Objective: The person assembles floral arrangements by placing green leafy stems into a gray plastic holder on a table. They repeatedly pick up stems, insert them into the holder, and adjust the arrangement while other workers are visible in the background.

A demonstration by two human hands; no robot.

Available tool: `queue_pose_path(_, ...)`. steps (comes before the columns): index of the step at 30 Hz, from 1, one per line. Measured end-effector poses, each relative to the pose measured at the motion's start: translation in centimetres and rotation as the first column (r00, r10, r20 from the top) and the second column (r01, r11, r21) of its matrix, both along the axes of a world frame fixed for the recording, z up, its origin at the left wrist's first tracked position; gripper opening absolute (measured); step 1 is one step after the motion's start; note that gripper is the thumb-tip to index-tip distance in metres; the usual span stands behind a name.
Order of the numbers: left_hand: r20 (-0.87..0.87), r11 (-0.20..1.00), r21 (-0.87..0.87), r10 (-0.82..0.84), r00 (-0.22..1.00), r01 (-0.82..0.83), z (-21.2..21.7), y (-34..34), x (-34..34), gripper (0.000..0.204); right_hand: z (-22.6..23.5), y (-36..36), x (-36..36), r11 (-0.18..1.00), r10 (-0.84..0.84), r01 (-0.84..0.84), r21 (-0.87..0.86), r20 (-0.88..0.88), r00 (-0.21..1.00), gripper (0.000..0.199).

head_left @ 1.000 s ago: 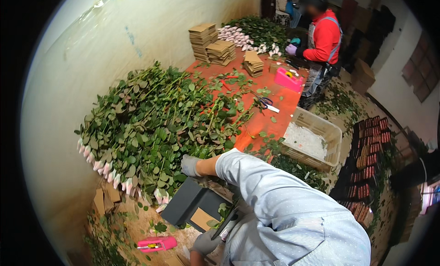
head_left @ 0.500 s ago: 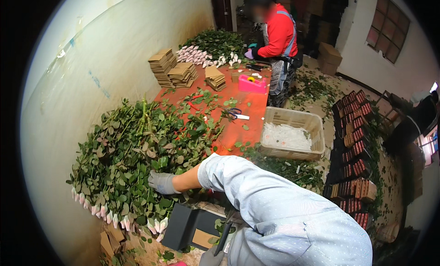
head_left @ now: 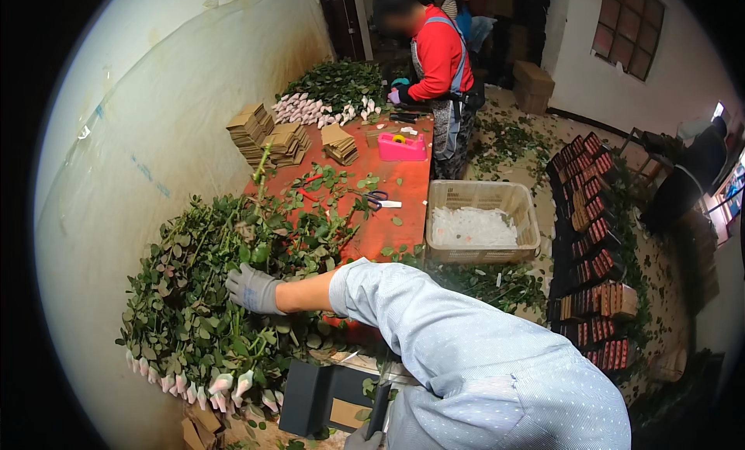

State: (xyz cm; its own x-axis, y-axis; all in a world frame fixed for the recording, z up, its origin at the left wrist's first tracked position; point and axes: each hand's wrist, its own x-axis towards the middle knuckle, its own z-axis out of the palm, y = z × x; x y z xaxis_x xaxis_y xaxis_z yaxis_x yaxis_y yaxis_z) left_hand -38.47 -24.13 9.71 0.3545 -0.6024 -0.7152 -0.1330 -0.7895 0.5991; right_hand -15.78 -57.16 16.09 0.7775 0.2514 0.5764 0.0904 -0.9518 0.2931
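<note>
My right arm reaches across to a big heap of leafy rose stems (head_left: 194, 271) on the left. The grey-gloved right hand (head_left: 254, 289) is closed among the leaves, around a rose stem as far as I can see. Two pale pink rose heads (head_left: 243, 382) hang below that hand, larger than the row of pink rose heads (head_left: 167, 383) along the heap's near edge. At the lower edge my left hand (head_left: 362, 439), also gloved in grey, closes on the right rim of an open black folder (head_left: 306, 399). Sleeve and picture edge hide most of it.
The red table (head_left: 396, 233) carries scissors (head_left: 377, 199), cardboard stacks (head_left: 287, 143), a pink tape dispenser (head_left: 402, 147) and more roses (head_left: 326, 109). Beside it stands a beige crate (head_left: 481, 252). A person in red (head_left: 438, 62) works at the far end. Black-wrapped bundles (head_left: 597, 252) line the right.
The view has shifted, moving the far table leftward. My right hand has moved left and up over the heap, and two rose heads now stand out below it. My left hand stays at the folder.
</note>
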Motion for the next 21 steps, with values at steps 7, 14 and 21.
queue_pose_path(7, -0.021, 0.999, -0.026, 0.021, 1.000, -0.021, -1.0, 0.3, 0.0, 0.036, 0.9, 1.7, -0.5, 0.989, 0.144, -0.146, 0.012, 0.077, 0.986, 0.016)
queue_pose_path(14, -0.005, 1.000, -0.003, -0.006, 1.000, 0.006, -0.2, 0.0, 0.1, 0.040, -1.8, 0.6, -0.6, 0.994, 0.077, -0.090, -0.063, -0.176, 0.981, 0.026)
queue_pose_path(21, 0.017, 0.999, -0.051, -0.017, 1.000, 0.017, -0.8, 0.5, 0.0, 0.045, 0.1, -1.2, -1.3, 0.997, -0.044, 0.042, 0.072, 0.017, 0.999, 0.024)
